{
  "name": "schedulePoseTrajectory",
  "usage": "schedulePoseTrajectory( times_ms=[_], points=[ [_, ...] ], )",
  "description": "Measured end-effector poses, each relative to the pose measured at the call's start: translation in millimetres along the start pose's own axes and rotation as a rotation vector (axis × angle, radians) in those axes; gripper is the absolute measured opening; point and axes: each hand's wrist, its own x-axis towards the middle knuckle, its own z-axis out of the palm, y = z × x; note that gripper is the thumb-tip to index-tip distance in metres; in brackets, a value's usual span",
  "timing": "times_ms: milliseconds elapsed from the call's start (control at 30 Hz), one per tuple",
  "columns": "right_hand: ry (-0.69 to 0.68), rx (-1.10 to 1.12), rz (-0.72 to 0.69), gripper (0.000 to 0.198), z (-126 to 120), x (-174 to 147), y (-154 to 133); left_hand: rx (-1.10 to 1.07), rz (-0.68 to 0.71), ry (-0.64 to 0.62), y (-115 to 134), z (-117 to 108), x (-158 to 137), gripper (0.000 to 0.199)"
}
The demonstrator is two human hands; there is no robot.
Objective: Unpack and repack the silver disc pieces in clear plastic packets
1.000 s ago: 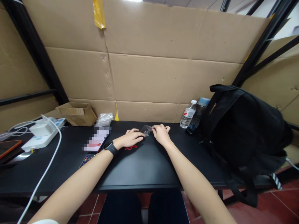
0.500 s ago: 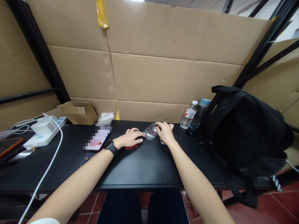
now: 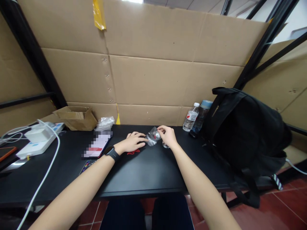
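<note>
On the black desk (image 3: 141, 177), nearer the back edge than the front and about midway between the side ends, a small, crinkled, clear plastic bag (image 3: 151, 140) lies between my two bare hands. My left hand (image 3: 133, 142) is palm down with fingers outstretched and loose, gripping nothing; its fingertips meet the bag's left side. My right hand (image 3: 168, 138) pinches at the bag's right end with thumb and fingertips. Just beside that pinch shows a small, rounded, silvery piece with a touch of red (image 3: 157, 135); I cannot tell whether it sits inside the bag or against it.

Partly hidden below my right palm is a small, clear, round-edged object (image 3: 165, 145). A thin, bright red cord (image 3: 133, 152) lies partly under my left hand, on the front-edge side.

For good handling, I judge that light pressure from the left fingertips should steady the slippery film, while the right pinch works gently and low, close to the desk, so a rounded piece cannot roll towards an edge. A hard tug could tear the film, and the left wrist is best clear of the cord.

Near the back edge, a crumpled stack of clear plastic bags (image 3: 105, 123) lies to my left; a clear, white-capped water bottle (image 3: 191, 118) stands to my right.
</note>
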Motion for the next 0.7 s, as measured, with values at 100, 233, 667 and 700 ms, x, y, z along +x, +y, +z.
schedulePoseTrajectory(
  times_ms=[100,233,667,700],
  points=[
    [0.007,-0.005,0.010,0.017,-0.6,0.1,0.6,0.013,-0.014,-0.022,-0.3,-0.2,-0.3,0.037],
    [0.000,-0.170,0.034,0.018,-3.7,0.2,2.3,0.011,-0.014,0.001,-1.0,0.5,-0.1,0.036],
    [0.029,-0.104,0.008,0.020,-3.1,2.9,6.8,0.006,-0.040,-0.049,0.2,1.1,0.8,0.037],
    [0.036,-0.104,0.009,0.020,-3.5,3.0,6.4,0.007,-0.040,-0.050,1.0,0.8,0.5,0.037]
  ],
)
